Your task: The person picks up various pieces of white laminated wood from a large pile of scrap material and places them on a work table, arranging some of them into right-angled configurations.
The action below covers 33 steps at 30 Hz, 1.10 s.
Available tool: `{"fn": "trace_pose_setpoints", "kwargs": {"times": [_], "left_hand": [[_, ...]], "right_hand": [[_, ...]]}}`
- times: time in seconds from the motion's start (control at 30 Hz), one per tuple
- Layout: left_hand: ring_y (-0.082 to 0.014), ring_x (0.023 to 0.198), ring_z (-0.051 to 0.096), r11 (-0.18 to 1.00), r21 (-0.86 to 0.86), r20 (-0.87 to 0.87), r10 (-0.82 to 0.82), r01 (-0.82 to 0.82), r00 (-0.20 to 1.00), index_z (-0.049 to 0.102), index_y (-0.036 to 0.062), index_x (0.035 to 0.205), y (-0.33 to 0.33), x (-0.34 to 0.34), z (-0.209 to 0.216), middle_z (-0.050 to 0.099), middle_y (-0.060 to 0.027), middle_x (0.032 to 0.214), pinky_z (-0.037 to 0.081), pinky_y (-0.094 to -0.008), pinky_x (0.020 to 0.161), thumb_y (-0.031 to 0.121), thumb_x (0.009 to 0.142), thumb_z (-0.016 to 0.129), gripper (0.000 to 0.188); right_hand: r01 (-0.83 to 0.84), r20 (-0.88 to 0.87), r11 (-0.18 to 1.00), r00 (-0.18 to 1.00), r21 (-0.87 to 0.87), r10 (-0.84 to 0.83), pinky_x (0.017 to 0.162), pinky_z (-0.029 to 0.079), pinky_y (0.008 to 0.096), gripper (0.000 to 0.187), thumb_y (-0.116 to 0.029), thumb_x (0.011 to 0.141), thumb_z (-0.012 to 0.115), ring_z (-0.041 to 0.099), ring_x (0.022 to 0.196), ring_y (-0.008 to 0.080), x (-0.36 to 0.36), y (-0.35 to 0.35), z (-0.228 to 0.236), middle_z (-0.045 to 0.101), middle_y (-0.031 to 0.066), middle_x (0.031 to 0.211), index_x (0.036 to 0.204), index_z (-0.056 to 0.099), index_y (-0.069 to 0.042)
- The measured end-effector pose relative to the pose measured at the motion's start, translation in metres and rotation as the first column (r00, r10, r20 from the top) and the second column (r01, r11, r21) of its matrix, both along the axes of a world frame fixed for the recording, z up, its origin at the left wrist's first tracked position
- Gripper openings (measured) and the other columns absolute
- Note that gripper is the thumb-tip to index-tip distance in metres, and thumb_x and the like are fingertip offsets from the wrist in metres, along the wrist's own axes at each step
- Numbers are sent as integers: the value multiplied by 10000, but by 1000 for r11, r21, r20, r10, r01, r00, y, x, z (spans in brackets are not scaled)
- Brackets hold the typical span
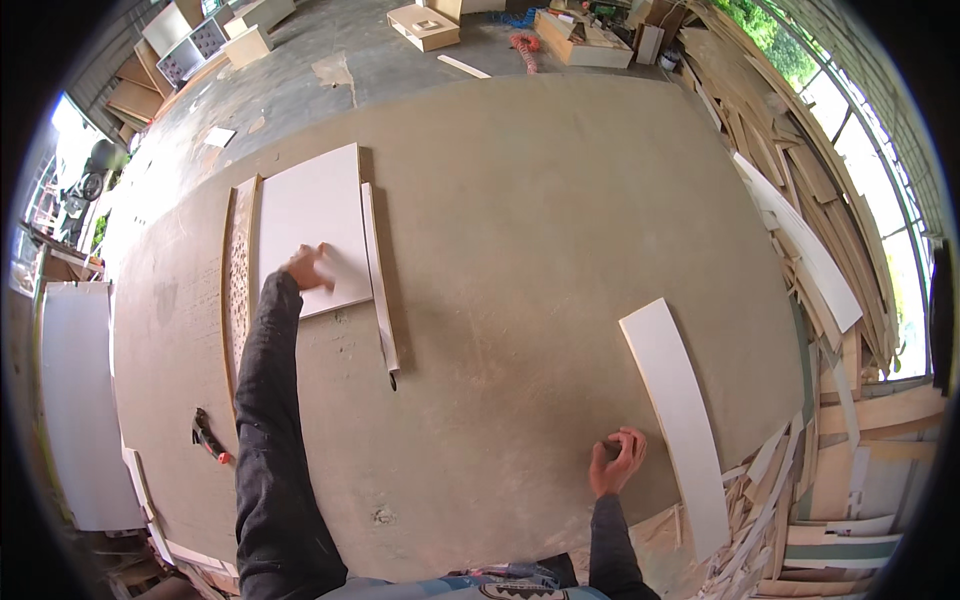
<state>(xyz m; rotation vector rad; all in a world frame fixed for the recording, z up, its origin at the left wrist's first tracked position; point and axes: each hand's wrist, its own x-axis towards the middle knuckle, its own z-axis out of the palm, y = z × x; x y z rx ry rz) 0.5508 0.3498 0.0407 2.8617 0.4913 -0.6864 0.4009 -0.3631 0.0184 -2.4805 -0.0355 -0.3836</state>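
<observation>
One white panel (313,208) lies beneath the left hand (309,268).

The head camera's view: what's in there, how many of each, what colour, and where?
Large flat worktop: one, tan, across the middle
Smooth rectangular panel: one, white, left on the worktop
Slim straight strip: one, white, along the panel's right side
Curved-handled tool: one, black with red end, worktop's left
Long flat board: one, white, lower right
Upright flat sheet: one, white, far left
Shallow wooden box: one, pale tan, top centre
Wooden boards and offcuts: uncountable, brown, tan and white, right side
Long sleeves: two, dark grey, lower edge
Left hand: one, bare, blurred, at the panel
Right hand: one, bare, left of the long board
</observation>
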Motion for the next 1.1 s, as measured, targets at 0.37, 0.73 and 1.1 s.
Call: {"fn": "trace_pose_setpoints", "kwargs": {"times": [0.37, 0.73, 1.1], "left_hand": [[-310, 1038, 679, 941, 110, 365, 260, -319, 894, 717, 55, 1022, -157, 123, -16, 701, -144, 1072, 568, -388, 860, 113, 830, 584, 241], [-322, 1056, 675, 865, 17, 488, 430, -501, 759, 717, 54, 1021, -172, 122, -27, 683, -127, 1147, 561, -404, 881, 164, 917, 546, 228], [-337, 1090, 660, 907, -105, 329, 419, -409, 846, 724, 27, 1044, -203, 136, 10, 692, -187, 1120, 546, -391, 935, 95, 816, 603, 267]], "right_hand": [[2, 8, 995, 1000, -103, -1, 918, 397, 499, 310, -208, 681, 718, 500, 1053, 344, -5, -14, -3, 522, 126, 1079, 894, 537, -72], [31, 8, 997, 999, -64, -31, 929, 384, 498, 324, -201, 642, 721, 500, 1051, 343, -7, -16, 0, 524, 109, 1071, 878, 524, -102], [64, 1, 991, 998, -116, -64, 897, 380, 487, 314, -233, 653, 705, 499, 1052, 331, -11, -23, 2, 526, 91, 1090, 891, 529, -128]]}}
